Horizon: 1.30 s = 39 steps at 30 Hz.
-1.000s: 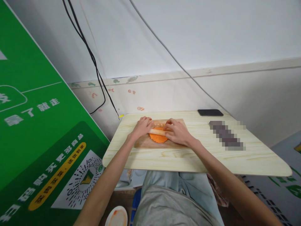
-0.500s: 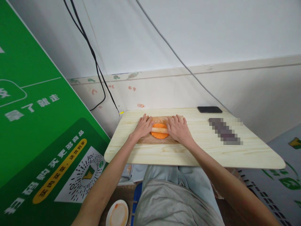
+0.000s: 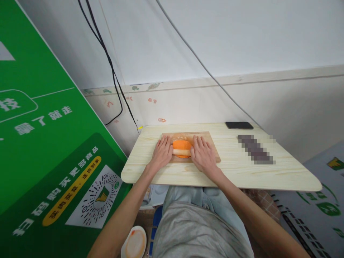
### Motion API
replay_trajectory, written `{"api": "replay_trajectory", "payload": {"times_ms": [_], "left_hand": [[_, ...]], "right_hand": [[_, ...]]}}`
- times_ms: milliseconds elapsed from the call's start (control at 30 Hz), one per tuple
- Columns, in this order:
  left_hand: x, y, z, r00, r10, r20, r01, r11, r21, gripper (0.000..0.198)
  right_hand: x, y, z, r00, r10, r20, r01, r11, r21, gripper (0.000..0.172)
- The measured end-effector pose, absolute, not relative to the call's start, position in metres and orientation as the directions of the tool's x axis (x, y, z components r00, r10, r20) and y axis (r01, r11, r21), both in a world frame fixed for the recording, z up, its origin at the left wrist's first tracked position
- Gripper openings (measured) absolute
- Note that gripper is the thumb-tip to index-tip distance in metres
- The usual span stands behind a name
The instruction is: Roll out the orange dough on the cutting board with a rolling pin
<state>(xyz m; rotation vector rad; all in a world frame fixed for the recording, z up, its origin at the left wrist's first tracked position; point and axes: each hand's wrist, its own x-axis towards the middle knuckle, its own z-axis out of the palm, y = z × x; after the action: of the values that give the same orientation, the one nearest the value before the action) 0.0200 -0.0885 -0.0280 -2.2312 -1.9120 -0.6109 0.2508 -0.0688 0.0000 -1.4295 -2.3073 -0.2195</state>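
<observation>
A flat round of orange dough (image 3: 181, 145) lies on a small wooden board (image 3: 208, 141) on the pale wooden table (image 3: 242, 172). A light wooden rolling pin (image 3: 181, 152) lies across the near edge of the dough. My left hand (image 3: 162, 152) rests flat on the pin's left end, fingers stretched out. On the pin's right end my right hand (image 3: 203, 154) presses in the same way, fingers spread. Both palms cover the pin's ends.
A black phone (image 3: 239, 125) lies at the table's far right corner, with a blurred dark strip (image 3: 255, 148) beside it. A green sign board (image 3: 40, 150) leans at the left. Black cables (image 3: 113, 71) hang on the wall. A small plate (image 3: 134, 243) with orange residue sits on the floor.
Both hands have opened from curled to flat and drawn the rolling pin back toward me, from the dough's middle to its near edge. The dough round looks wider.
</observation>
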Motion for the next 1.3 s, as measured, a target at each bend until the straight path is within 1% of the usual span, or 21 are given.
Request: {"api": "replay_trajectory", "payload": {"times_ms": [200,433,600,733,833,933,1000,1133,1300], "left_hand": [[0.022,-0.105,-0.032,0.104,0.910,0.401,0.972,-0.178,0.151,0.060],[0.026,-0.114,-0.033,0.095,0.904,0.417,0.971,-0.176,0.160,0.059],[0.025,-0.102,-0.028,0.091,0.911,0.401,0.972,-0.170,0.164,0.058],[0.024,-0.082,-0.021,0.090,0.928,0.362,0.976,-0.154,0.153,0.059],[0.024,-0.065,-0.016,0.057,0.955,0.291,0.982,-0.106,0.155,0.061],[0.023,-0.050,-0.010,0.010,0.981,0.194,0.981,-0.048,0.190,0.065],[0.022,-0.040,-0.006,-0.013,0.989,0.147,0.976,-0.019,0.215,0.068],[0.020,-0.022,-0.002,-0.049,0.994,0.102,0.968,0.022,0.248,0.070],[0.017,-0.003,0.001,-0.064,0.996,0.060,0.950,0.043,0.308,0.070]], "right_hand": [[0.253,-0.081,-0.010,-0.382,0.766,0.517,0.864,0.494,-0.094,0.066],[0.254,-0.090,-0.013,-0.383,0.774,0.505,0.865,0.492,-0.098,0.063],[0.253,-0.077,-0.006,-0.404,0.812,0.422,0.869,0.484,-0.099,0.061],[0.252,-0.059,0.007,-0.424,0.815,0.394,0.873,0.484,-0.061,0.059],[0.249,-0.048,0.020,-0.435,0.837,0.333,0.886,0.463,-0.007,0.058],[0.246,-0.039,0.031,-0.436,0.868,0.237,0.897,0.439,0.044,0.058],[0.244,-0.031,0.035,-0.427,0.885,0.184,0.904,0.424,0.058,0.060],[0.241,-0.014,0.037,-0.394,0.912,0.117,0.919,0.395,0.013,0.062],[0.237,0.003,0.036,-0.319,0.939,0.130,0.942,0.329,-0.061,0.059]]}}
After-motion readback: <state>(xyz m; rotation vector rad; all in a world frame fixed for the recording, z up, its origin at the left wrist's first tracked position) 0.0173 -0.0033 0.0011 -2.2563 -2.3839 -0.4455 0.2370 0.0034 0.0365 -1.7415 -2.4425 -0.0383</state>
